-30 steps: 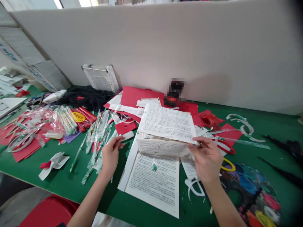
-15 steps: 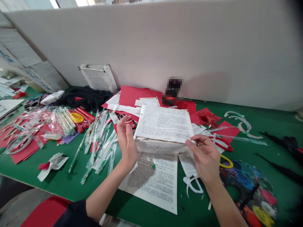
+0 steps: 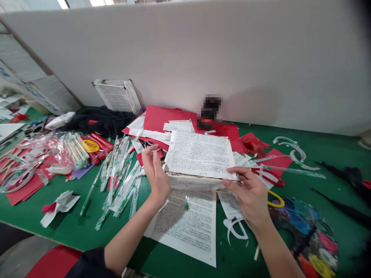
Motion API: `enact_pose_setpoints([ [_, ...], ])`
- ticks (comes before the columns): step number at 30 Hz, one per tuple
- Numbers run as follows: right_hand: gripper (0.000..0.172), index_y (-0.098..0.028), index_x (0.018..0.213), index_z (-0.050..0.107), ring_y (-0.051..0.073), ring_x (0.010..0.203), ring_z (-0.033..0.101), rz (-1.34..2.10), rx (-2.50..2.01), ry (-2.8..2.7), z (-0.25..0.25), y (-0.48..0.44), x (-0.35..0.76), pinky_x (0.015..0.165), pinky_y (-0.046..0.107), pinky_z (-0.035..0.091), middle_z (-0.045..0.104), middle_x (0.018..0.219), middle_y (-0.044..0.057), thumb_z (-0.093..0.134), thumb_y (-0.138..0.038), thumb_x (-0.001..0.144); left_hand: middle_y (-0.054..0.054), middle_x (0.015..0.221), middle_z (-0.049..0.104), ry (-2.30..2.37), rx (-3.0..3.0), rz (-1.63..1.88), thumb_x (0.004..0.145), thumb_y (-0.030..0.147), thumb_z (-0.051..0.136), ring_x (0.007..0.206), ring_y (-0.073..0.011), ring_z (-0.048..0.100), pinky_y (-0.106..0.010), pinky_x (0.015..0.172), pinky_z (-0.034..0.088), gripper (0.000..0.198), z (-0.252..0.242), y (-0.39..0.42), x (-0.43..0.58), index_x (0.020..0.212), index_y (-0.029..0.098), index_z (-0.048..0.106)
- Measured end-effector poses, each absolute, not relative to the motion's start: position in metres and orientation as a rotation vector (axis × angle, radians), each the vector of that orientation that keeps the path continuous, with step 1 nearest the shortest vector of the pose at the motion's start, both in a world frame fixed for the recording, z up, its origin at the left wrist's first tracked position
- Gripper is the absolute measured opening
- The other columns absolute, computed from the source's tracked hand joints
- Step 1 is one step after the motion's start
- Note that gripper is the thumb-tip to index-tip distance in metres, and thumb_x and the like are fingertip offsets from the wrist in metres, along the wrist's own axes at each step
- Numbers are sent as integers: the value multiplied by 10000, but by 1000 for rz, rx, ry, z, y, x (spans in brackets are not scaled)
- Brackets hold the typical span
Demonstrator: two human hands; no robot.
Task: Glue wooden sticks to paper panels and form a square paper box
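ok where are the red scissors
In the head view, the red-handled scissors lie on the right of the green table, just past the right hand and the printed sheet it holds, above a yellow plastic loop.

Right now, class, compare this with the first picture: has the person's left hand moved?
Yes. The left hand has moved rightward, toward the printed sheet, and sits farther from the round yellow sticker.

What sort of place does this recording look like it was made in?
Probably a workshop or sorting room rather than a home: a long green workbench stands against a white partition, heaped with printed sheets, red card and plastic-wrapped sticks.
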State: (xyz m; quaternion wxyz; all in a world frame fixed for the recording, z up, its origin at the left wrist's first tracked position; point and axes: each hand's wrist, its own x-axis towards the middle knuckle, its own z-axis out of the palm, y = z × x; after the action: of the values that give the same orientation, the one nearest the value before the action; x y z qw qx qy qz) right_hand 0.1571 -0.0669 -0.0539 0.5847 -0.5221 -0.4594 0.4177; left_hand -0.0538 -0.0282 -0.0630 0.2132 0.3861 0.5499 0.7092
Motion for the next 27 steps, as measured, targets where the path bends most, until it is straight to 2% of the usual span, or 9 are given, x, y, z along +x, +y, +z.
enact_pose_setpoints([
  [3, 273, -217, 810, 679, 149, 623, 634, 989, -1183, -1055, -54, -66, 157, 480, 233, 533, 683, 775, 21, 829, -232, 582, -52, 999, 573, 1509, 1029, 1908, 947, 428, 411, 748, -128, 529, -220, 568, 410, 289, -65, -27, -55, 1092, 217, 545],
  [5, 263, -216, 797, 676, 136, 603, 624, 997, -1162, -1036, -55, -64, 156, 479, 224, 532, 673, 765, 18, 828, -230, 583, -38, 932, 567, 1502, 1031, 1898, 946, 433, 416, 684, -115, 507, -222, 563, 401, 291, -65, -26, -56, 1091, 218, 548],
  [9, 270, -216, 786, 670, 133, 600, 625, 1036, -1150, -991, -58, -63, 155, 467, 215, 522, 666, 763, 19, 835, -233, 573, -37, 933, 567, 1509, 1067, 1931, 941, 390, 438, 639, -101, 489, -234, 577, 409, 242, -62, -24, -56, 1057, 210, 552],
  [12, 270, -230, 784, 667, 137, 656, 647, 1078, -1119, -954, -59, -62, 155, 522, 212, 538, 683, 792, 18, 839, -231, 576, -31, 924, 558, 1500, 1058, 1957, 933, 346, 465, 580, -79, 445, -226, 543, 397, 190, -58, -24, -55, 1024, 202, 551],
  [16, 278, -240, 778, 669, 150, 739, 666, 1099, -1106, -917, -61, -62, 155, 593, 218, 550, 689, 819, 12, 848, -219, 566, -53, 1010, 560, 1501, 1058, 1985, 922, 349, 509, 679, -95, 502, -224, 580, 425, 188, -56, -24, -54, 1040, 207, 546],
  [21, 259, -233, 785, 672, 138, 676, 635, 1061, -1132, -953, -63, -63, 157, 534, 216, 525, 670, 784, 5, 839, -233, 587, -59, 1056, 550, 1457, 1116, 2080, 901, 357, 558, 803, -121, 546, -259, 701, 454, 199, -60, -22, -53, 1028, 204, 547],
  [25, 254, -246, 812, 680, 123, 681, 636, 1059, -1114, -996, -66, -64, 160, 550, 200, 525, 679, 809, -3, 830, -224, 608, -46, 1034, 566, 1429, 1093, 2064, 893, 348, 571, 758, -105, 535, -243, 685, 447, 191, -58, -24, -53, 1019, 205, 559],
  [27, 263, -250, 827, 687, 138, 741, 656, 1068, -1119, -991, -67, -63, 162, 597, 210, 541, 688, 855, 3, 831, -231, 608, -41, 1016, 587, 1389, 1031, 2044, 891, 354, 562, 728, -99, 532, -228, 645, 443, 192, -56, -24, -56, 1011, 205, 571],
])
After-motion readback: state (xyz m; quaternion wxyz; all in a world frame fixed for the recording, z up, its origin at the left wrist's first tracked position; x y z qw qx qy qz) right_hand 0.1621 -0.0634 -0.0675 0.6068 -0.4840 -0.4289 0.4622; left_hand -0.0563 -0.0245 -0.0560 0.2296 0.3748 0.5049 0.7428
